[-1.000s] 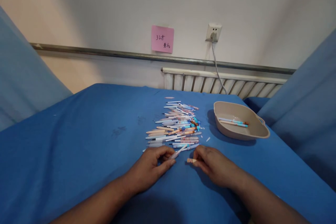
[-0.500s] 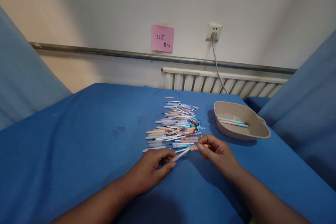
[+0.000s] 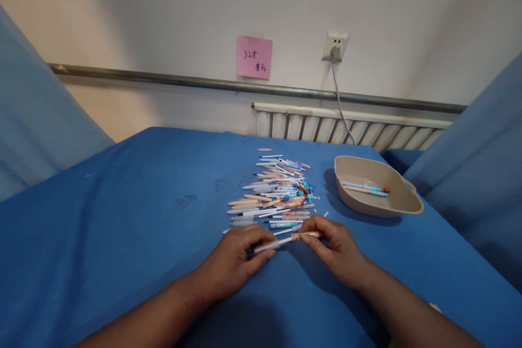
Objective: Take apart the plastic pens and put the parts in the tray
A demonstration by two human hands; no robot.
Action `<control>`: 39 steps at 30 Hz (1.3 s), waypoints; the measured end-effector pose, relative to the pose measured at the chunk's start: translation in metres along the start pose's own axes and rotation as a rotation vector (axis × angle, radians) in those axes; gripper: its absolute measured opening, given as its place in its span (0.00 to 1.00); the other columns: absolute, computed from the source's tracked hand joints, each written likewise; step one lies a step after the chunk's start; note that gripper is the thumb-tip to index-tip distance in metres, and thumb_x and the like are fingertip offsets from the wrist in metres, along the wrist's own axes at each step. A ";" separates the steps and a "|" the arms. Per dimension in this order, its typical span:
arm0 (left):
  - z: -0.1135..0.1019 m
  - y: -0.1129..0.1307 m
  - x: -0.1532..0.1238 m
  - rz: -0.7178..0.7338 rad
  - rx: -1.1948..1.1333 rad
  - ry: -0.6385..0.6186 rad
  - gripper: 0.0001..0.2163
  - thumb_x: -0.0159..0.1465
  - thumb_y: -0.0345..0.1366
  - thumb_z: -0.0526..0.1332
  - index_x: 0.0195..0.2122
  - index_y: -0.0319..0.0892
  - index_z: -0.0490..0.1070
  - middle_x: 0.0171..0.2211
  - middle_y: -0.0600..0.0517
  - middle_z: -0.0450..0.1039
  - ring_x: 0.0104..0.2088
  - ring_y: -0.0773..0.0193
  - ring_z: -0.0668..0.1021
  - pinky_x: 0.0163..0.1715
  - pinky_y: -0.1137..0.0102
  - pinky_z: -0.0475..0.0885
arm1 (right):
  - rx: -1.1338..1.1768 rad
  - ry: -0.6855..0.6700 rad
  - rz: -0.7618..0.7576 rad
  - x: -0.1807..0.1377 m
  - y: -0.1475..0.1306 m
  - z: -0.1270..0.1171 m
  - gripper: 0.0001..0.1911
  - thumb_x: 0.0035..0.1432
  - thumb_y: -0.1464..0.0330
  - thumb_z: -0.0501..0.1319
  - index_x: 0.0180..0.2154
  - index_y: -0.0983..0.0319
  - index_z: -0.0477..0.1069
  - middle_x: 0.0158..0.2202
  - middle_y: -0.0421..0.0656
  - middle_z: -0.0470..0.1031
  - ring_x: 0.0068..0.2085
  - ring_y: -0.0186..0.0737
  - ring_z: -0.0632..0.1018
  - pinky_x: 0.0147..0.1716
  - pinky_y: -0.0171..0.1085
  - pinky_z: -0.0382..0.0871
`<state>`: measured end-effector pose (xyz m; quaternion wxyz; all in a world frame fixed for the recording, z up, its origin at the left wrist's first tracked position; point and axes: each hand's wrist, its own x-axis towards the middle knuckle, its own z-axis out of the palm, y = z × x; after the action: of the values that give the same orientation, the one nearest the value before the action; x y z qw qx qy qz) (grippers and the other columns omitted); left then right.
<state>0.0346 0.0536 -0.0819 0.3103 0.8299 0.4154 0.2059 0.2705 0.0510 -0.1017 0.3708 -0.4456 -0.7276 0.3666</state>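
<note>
My left hand [image 3: 238, 255] is closed around a pale pen barrel [image 3: 264, 247] with a thin white refill [image 3: 285, 241] sticking out of its right end. Between the thumb and fingers of my right hand [image 3: 336, 250] is an orange-brown patterned pen barrel [image 3: 310, 234]. Its left end meets the refill's tip, and the two parts lie almost in one line. Just beyond both hands spreads a pile of pen parts [image 3: 269, 187], with barrels, white refills and blue and brown toppers. My fingers cover some of the nearest pieces.
A beige plastic basin [image 3: 379, 209] stands to the right with assembled-looking pens [image 3: 364, 189] inside. Blue cloth [image 3: 134, 217] covers the table. Behind it are a radiator [image 3: 310, 124], a metal rail [image 3: 183, 82], a plugged-in cable [image 3: 340, 103] and a pink note [image 3: 254, 57]. Blue curtains hang at both sides.
My right hand has moved slightly left and down, bringing the orange-brown barrel closer to my left hand. Less of the refill shows between them. The view has shifted slightly.
</note>
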 end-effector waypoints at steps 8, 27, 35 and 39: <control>0.003 0.003 -0.001 0.074 -0.002 0.007 0.06 0.65 0.34 0.58 0.39 0.44 0.74 0.31 0.54 0.72 0.33 0.66 0.74 0.34 0.74 0.63 | -0.124 -0.115 -0.093 -0.005 -0.008 0.001 0.05 0.63 0.68 0.56 0.35 0.60 0.69 0.31 0.39 0.72 0.32 0.35 0.72 0.33 0.33 0.63; 0.011 0.006 -0.003 0.085 -0.012 -0.026 0.07 0.65 0.36 0.57 0.37 0.42 0.73 0.29 0.55 0.72 0.30 0.68 0.73 0.31 0.75 0.63 | -0.190 -0.170 -0.163 -0.013 -0.014 0.009 0.05 0.64 0.67 0.55 0.36 0.59 0.68 0.32 0.40 0.72 0.33 0.35 0.72 0.33 0.33 0.62; 0.012 0.006 -0.004 0.125 0.021 -0.016 0.08 0.66 0.37 0.56 0.38 0.42 0.73 0.30 0.53 0.74 0.31 0.66 0.74 0.32 0.74 0.63 | -0.219 -0.213 -0.113 -0.011 -0.012 0.013 0.13 0.66 0.64 0.51 0.30 0.61 0.66 0.25 0.38 0.68 0.27 0.33 0.69 0.27 0.32 0.58; 0.012 0.006 -0.004 0.106 -0.016 -0.029 0.08 0.66 0.37 0.56 0.39 0.43 0.74 0.31 0.53 0.74 0.31 0.66 0.75 0.32 0.75 0.64 | -0.103 -0.190 -0.053 -0.011 -0.014 0.015 0.05 0.60 0.66 0.59 0.37 0.59 0.64 0.28 0.37 0.69 0.28 0.33 0.69 0.27 0.31 0.60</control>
<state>0.0429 0.0429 -0.0867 0.3117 0.8512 0.3644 0.2132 0.2558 0.0327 -0.0992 0.2862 -0.4079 -0.7889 0.3597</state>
